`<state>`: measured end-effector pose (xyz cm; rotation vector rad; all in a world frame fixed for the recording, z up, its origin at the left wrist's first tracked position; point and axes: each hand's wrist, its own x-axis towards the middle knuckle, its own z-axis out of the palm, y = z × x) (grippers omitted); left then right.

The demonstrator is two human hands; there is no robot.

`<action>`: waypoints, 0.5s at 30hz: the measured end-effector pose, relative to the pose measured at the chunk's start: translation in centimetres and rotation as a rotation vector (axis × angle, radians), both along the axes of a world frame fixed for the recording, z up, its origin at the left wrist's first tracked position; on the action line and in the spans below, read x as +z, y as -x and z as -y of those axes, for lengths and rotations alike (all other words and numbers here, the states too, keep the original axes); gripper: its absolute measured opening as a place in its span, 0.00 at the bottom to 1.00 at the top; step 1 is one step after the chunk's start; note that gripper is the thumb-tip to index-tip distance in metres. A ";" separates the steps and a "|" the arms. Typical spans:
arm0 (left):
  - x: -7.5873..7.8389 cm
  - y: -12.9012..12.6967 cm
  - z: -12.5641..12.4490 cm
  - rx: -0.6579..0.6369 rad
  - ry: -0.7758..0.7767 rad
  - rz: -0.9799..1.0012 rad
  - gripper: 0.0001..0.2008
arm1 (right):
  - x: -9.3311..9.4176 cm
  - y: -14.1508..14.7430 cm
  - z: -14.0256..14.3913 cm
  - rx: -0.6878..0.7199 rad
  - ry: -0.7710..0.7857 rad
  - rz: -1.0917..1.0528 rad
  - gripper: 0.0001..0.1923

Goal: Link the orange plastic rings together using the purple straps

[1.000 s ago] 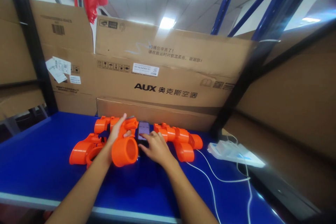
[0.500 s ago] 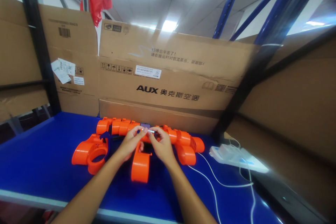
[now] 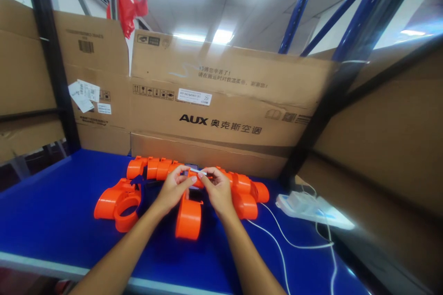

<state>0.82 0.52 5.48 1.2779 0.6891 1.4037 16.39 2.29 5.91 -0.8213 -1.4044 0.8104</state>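
Note:
Between my two hands, above the blue table, is a small thin white strip (image 3: 198, 171). My right hand (image 3: 217, 190) pinches it near its right end. My left hand (image 3: 173, 190) is closed, its thumb just below the strip's left end; whether it touches the strip I cannot tell. Below my left hand hangs an orange plastic ring-shaped part (image 3: 188, 220), its upper end going in behind the fingers that hold it. Behind my hands, a dark flat device with a screen (image 3: 191, 166) is partly covered.
A row of orange ring parts (image 3: 159, 169) lines the back of the blue table (image 3: 69, 212). More orange rings (image 3: 117, 205) lie to the left, some (image 3: 245, 203) to the right. A white power strip (image 3: 313, 209) with white cables sits at right. Cardboard (image 3: 221, 101) walls the back.
The white strip now shows longer and tilted, and my left thumb has come away from it. The hanging orange part has swung slightly to the right.

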 end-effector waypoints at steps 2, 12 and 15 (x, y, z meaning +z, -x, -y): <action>-0.2 0.1 -0.3 0.023 0.005 0.002 0.25 | 0.2 0.0 0.2 -0.012 0.003 -0.012 0.15; 0.5 3.5 -1.9 0.019 0.046 0.304 0.17 | 0.3 -1.6 0.0 -0.230 -0.043 -0.094 0.15; 1.4 5.3 -2.0 -0.051 0.096 0.574 0.13 | 0.0 -2.4 -0.3 -0.280 -0.062 -0.028 0.15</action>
